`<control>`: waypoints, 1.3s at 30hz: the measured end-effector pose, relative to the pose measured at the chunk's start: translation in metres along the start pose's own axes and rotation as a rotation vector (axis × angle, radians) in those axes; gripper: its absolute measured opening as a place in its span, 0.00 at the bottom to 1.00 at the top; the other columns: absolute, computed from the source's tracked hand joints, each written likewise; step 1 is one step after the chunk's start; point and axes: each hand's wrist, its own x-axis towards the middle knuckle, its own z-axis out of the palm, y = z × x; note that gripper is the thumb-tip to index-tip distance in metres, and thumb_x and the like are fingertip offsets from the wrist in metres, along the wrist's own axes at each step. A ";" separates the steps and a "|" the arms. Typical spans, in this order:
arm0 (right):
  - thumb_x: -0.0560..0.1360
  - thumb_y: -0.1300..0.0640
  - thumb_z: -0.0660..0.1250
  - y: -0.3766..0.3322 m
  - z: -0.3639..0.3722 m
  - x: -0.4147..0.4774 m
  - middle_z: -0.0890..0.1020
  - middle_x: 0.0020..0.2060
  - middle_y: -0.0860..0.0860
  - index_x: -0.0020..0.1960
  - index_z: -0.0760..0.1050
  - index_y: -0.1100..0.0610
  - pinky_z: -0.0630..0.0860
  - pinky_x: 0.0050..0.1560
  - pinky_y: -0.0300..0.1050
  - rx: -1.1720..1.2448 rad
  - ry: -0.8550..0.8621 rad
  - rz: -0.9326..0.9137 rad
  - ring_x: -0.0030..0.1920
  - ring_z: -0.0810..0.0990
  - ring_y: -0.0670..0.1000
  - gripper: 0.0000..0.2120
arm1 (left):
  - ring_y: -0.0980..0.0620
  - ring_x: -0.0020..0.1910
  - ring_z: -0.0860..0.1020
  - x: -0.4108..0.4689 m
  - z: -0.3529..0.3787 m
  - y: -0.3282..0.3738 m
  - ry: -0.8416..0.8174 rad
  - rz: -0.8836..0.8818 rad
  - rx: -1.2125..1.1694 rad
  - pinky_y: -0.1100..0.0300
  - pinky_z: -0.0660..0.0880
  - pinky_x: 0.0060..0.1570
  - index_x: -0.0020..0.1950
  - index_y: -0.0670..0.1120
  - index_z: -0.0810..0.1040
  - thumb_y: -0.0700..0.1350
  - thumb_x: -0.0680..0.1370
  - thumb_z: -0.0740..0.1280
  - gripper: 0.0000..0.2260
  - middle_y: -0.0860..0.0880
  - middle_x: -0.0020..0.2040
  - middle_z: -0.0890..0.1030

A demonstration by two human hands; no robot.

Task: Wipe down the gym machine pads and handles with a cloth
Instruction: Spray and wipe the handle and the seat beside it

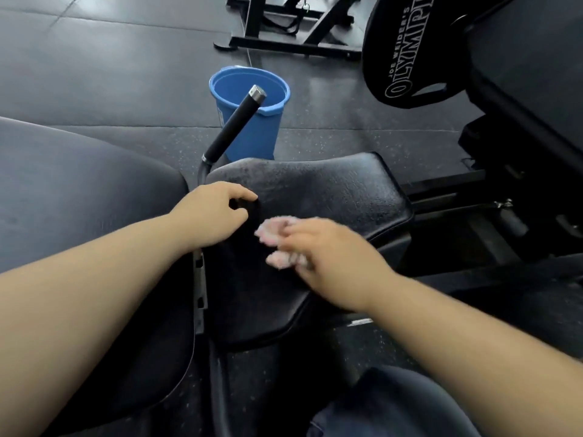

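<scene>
— What are we looking at in the centre of the frame?

— We are looking down on one black padded seat [331,197], and we are counting two hands on it. Our left hand [214,212] is curling its thumb and fingers around the seat's left edge, grasping it.

— And where is the cloth sitting?

— We are holding one pale pink cloth [277,238] bunched in our right hand [328,250], just right of the left hand. The fingers are clenching around it and pressing it onto the seat's surface. That hand is showing up blurred, so we are not making out single fingers.

— What else are we counting?

— One black foam-covered handle [236,124] with a metal end cap is slanting up from the seat's upper left corner. Behind it, one blue plastic bucket [252,115] is standing upright on the dark speckled rubber floor [94,58]. One large dark pad [79,171] is filling the left side of the frame beside the seat. At the upper right, one black weight plate [407,58] with white lettering is showing, and one black metal frame [293,26] is standing along the top edge.
</scene>
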 end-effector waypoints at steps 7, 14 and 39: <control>0.64 0.45 0.80 0.036 -0.059 -0.001 0.38 0.80 0.49 0.79 0.30 0.47 0.49 0.74 0.36 0.179 -0.217 0.394 0.78 0.48 0.42 0.66 | 0.61 0.76 0.59 -0.038 0.037 0.063 -0.019 0.184 -0.618 0.54 0.53 0.77 0.75 0.63 0.63 0.60 0.78 0.62 0.25 0.59 0.76 0.63; 0.70 0.60 0.71 0.058 -0.098 0.006 0.45 0.79 0.41 0.81 0.49 0.45 0.31 0.76 0.54 -0.004 -0.426 0.499 0.76 0.31 0.41 0.47 | 0.44 0.58 0.76 -0.007 0.056 0.069 0.327 0.289 -0.195 0.52 0.70 0.59 0.51 0.44 0.78 0.52 0.71 0.65 0.15 0.47 0.57 0.79; 0.75 0.51 0.60 0.065 -0.034 0.004 0.83 0.54 0.49 0.51 0.82 0.54 0.67 0.64 0.47 -0.118 0.569 0.343 0.61 0.76 0.54 0.14 | 0.43 0.60 0.72 -0.015 0.042 0.018 0.383 0.026 0.023 0.53 0.63 0.62 0.54 0.46 0.80 0.45 0.79 0.65 0.07 0.47 0.51 0.76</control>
